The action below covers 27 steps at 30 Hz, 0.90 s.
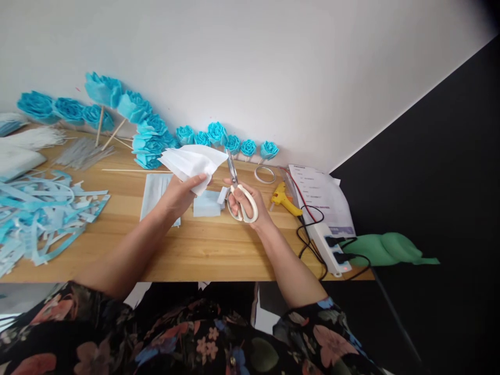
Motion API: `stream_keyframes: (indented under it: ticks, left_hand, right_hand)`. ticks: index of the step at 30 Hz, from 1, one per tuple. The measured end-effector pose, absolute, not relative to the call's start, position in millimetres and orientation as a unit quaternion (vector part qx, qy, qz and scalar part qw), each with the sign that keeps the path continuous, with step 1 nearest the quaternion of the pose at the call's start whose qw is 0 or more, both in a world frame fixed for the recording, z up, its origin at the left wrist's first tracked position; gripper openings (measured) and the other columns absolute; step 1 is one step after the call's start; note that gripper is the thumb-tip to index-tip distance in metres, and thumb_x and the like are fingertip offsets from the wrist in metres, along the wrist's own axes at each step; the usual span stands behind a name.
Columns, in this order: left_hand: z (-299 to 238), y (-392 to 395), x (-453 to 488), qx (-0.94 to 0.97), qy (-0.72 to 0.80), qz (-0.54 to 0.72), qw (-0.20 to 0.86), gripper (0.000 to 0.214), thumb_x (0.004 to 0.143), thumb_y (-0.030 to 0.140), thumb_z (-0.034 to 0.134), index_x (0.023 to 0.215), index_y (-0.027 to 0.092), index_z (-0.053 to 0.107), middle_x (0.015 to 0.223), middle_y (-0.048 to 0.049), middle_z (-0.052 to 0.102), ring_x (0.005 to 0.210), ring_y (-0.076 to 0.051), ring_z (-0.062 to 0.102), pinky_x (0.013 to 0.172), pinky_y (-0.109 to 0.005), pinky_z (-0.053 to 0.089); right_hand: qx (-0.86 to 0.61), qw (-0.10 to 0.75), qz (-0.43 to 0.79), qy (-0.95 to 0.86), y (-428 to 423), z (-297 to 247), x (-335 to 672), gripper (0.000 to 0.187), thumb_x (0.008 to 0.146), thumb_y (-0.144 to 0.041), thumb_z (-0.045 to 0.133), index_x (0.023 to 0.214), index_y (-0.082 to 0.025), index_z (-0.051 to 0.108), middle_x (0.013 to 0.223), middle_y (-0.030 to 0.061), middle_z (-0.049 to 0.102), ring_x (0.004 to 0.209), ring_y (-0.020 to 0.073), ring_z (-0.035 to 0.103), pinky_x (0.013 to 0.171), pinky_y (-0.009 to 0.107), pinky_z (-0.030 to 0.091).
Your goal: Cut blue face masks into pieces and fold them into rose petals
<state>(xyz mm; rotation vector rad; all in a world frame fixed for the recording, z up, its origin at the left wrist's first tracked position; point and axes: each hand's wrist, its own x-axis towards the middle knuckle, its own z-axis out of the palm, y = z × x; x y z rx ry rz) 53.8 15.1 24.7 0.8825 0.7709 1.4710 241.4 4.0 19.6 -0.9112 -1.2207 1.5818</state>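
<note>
My left hand [183, 194] pinches a folded white sheet of thin, fabric-like material [193, 162], which fans out in layers above the table. In my right hand [252, 200] is a pair of scissors [242, 203] with white handles, fingers through the loops. The blades point up and lie right by the sheet's right edge; whether they touch it I cannot tell. Below my hands a pale blue cut piece [208, 204] lies on the wood, with a small white scrap [223, 195] near the scissors. A pleated pale sheet [153, 194] lies partly behind my left hand.
Blue handmade flowers [150, 138] line the wall. Blue and white strips [47, 219] pile up at left, near grey wires [84, 152]. At right are a tape roll [264, 175], a yellow glue gun [286, 199], a corded power strip [331, 247] and a green bag-like item [385, 248].
</note>
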Motion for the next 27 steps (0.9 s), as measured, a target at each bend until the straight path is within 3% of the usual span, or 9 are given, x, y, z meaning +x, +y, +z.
stream_keyframes:
  ticks: [4, 10, 14, 17, 22, 27]
  left_hand:
    - [20, 16, 53, 0.405, 0.378, 0.614, 0.562, 0.045, 0.064, 0.03, 0.085, 0.103, 0.019, 0.067, 0.082, -0.0004, 0.066, 0.073, -0.017, 0.061, 0.066, -0.029, 0.047]
    - [13, 17, 51, 0.405, 0.383, 0.609, 0.564, 0.038, 0.062, 0.029, 0.085, 0.093, 0.018, 0.066, 0.078, -0.0022, 0.066, 0.072, -0.019, 0.062, 0.07, -0.033, 0.051]
    - [21, 14, 52, 0.397, 0.386, 0.612, 0.564, 0.053, 0.059, 0.028, 0.088, 0.107, 0.018, 0.068, 0.092, -0.0049, 0.072, 0.092, -0.025, 0.069, 0.082, -0.034, 0.054]
    - [29, 12, 49, 0.405, 0.355, 0.617, 0.573, 0.065, 0.062, 0.039, 0.088, 0.12, 0.019, 0.065, 0.107, -0.0095, 0.074, 0.112, -0.031, 0.067, 0.09, -0.039, 0.056]
    - [32, 17, 39, 0.374, 0.306, 0.663, 0.572, 0.058, 0.07, 0.059, 0.081, 0.112, 0.02, 0.067, 0.113, -0.0102, 0.075, 0.122, -0.032, 0.064, 0.098, -0.04, 0.056]
    - [27, 24, 36, 0.284, 0.316, 0.693, 0.583, 0.04, 0.066, 0.037, 0.089, 0.097, 0.02, 0.069, 0.104, -0.005, 0.077, 0.115, -0.028, 0.069, 0.099, -0.034, 0.057]
  right_hand:
    - [-0.373, 0.458, 0.64, -0.491, 4, 20, 240, 0.068, 0.07, -0.061, 0.081, 0.119, -0.016, 0.067, 0.058, -0.007, 0.056, 0.04, 0.0049, 0.045, 0.038, 0.019, 0.033]
    - [-0.382, 0.482, 0.631, -0.472, 5, 24, 241, 0.068, 0.071, -0.062, 0.08, 0.118, -0.015, 0.068, 0.055, -0.0077, 0.053, 0.04, 0.005, 0.043, 0.038, 0.019, 0.032]
    - [-0.377, 0.475, 0.633, -0.482, 5, 22, 242, 0.069, 0.07, -0.063, 0.08, 0.119, -0.015, 0.067, 0.056, -0.0069, 0.056, 0.04, 0.0051, 0.044, 0.038, 0.019, 0.032]
    - [-0.38, 0.466, 0.631, -0.489, 5, 22, 243, 0.07, 0.071, -0.062, 0.08, 0.121, -0.015, 0.067, 0.059, -0.0063, 0.056, 0.041, 0.0052, 0.045, 0.038, 0.019, 0.033]
    - [-0.381, 0.453, 0.615, -0.521, 5, 20, 244, 0.065, 0.073, -0.055, 0.08, 0.123, -0.015, 0.069, 0.06, -0.006, 0.057, 0.042, 0.0039, 0.045, 0.041, 0.019, 0.034]
    - [-0.404, 0.417, 0.576, -0.575, 8, 15, 245, 0.061, 0.073, -0.047, 0.08, 0.125, -0.017, 0.071, 0.06, -0.0062, 0.057, 0.043, 0.0046, 0.047, 0.043, 0.02, 0.037]
